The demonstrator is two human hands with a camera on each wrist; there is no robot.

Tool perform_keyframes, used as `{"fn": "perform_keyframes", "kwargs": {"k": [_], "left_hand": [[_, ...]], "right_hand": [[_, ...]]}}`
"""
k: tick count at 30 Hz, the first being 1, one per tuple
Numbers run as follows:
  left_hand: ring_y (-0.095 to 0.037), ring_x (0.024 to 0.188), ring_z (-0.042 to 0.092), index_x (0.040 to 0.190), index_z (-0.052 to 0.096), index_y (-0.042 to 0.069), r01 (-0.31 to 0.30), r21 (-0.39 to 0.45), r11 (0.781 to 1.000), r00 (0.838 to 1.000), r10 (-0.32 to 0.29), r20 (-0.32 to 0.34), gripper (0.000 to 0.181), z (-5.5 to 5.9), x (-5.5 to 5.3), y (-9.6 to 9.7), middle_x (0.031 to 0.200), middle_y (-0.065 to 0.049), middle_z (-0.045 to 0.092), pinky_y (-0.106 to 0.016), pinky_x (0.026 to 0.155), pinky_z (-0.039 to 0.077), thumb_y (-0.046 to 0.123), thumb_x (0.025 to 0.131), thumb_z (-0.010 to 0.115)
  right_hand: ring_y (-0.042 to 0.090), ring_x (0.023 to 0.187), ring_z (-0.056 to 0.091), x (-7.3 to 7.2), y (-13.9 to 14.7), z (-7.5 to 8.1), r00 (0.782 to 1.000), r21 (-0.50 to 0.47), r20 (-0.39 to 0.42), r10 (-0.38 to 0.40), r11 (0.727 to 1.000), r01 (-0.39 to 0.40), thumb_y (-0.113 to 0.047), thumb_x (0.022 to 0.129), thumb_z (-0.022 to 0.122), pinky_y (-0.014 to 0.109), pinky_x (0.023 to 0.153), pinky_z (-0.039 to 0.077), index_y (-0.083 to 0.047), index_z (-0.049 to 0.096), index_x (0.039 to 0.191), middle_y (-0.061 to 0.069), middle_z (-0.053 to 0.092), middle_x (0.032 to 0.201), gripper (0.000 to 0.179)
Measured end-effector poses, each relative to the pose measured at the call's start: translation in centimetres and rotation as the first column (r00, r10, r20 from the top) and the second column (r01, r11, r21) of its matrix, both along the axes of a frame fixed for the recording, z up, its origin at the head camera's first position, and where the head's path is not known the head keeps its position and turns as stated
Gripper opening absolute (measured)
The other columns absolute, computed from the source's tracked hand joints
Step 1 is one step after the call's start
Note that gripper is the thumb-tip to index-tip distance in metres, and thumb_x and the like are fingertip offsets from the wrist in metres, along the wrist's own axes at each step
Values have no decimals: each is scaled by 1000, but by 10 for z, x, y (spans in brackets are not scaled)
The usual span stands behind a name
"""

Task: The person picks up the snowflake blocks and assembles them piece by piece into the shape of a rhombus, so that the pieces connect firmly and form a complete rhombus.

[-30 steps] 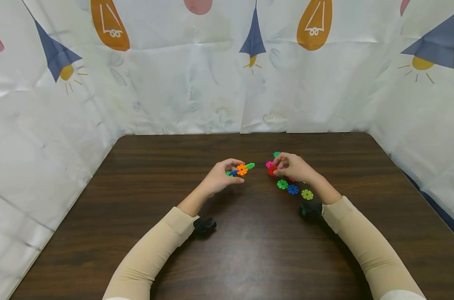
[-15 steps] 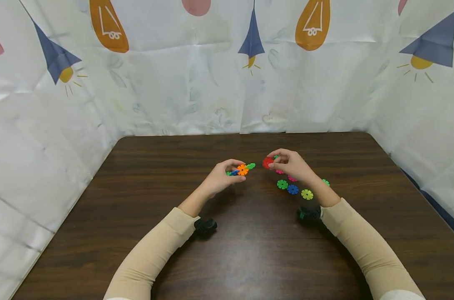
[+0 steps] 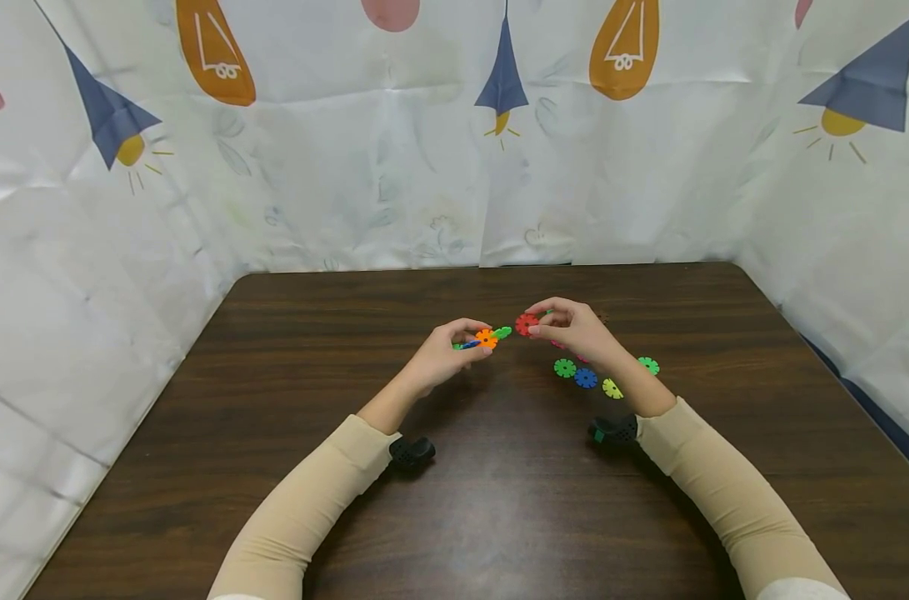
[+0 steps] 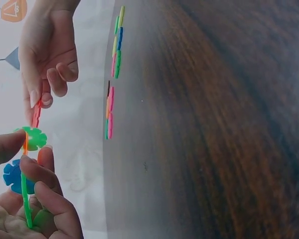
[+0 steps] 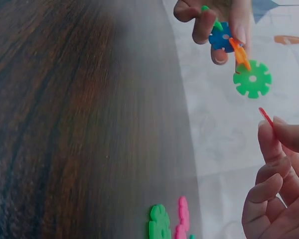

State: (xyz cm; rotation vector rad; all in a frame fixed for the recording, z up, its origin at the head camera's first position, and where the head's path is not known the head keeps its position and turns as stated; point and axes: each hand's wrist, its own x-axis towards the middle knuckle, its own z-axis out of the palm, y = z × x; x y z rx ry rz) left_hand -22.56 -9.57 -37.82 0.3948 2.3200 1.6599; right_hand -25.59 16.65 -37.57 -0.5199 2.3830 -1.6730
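Observation:
My left hand (image 3: 437,358) pinches a short chain of interlocked plastic flower-shaped discs. In the right wrist view the chain runs from a green disc through a blue disc (image 5: 220,39) and an orange disc (image 5: 240,56) to a green end disc (image 5: 252,79). Between thumb and fingertips, my right hand (image 3: 581,333) pinches a red disc (image 3: 526,324) by its edge. The red disc is just right of the green end disc, with a small gap between them in the right wrist view. Both hands are raised above the table.
Loose discs lie on the dark wooden table (image 3: 349,308) under and around my right hand, among them a green disc (image 3: 565,368), a blue disc (image 3: 586,378) and a yellow disc (image 3: 612,388). Black devices hang at both wrists. A patterned white curtain (image 3: 394,183) encloses the far side.
My right hand has lifted the red disc from beside the loose discs and brought it left, closer to the chain. My left hand has stayed almost still with the chain.

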Motion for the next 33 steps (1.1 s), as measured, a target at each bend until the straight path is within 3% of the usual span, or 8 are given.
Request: {"fn": "perform_keyframes", "kwargs": {"k": [12,21,27,31,33], "left_hand": [[-20,74,55,136,61,3,-7,10,1000,1000,7,5,40,-4,-1,1,109,-14,67,-31,66,45,14,99,71],[-32,83,60,135,62,4,-17,20,1000,1000,16,18,40,-5,0,3,112,-14,65,-34,73,50,14,98,72],[-28,77,56,135,64,7,-37,26,999,999,37,16,38,-6,0,5,113,-13,70,-36,74,49,20,100,69],[-21,71,50,133,68,9,-88,37,995,995,86,54,35,-5,0,6,110,-15,72,-34,71,44,27,103,66],[-19,69,48,131,70,9,-115,53,992,991,111,79,34,-5,-1,7,110,-15,73,-34,71,42,28,102,66]], "right_hand": [[42,79,50,1,-7,0,999,-23,43,-5,1000,6,-14,99,70,34,63,45,0,64,129,15,73,99,33],[33,71,49,1,-11,-4,999,-54,51,-9,998,12,-15,100,70,32,61,43,0,62,129,6,74,94,34],[17,65,47,4,-16,-9,998,-117,63,-28,992,35,-13,99,70,32,61,41,2,61,129,12,72,93,35],[16,66,49,8,-22,-11,998,-131,32,-53,990,57,-13,99,70,31,63,42,0,63,129,20,72,98,34],[16,66,49,10,-25,-12,998,-140,18,-66,988,68,-13,99,71,30,62,42,0,63,129,16,73,96,34]]}}
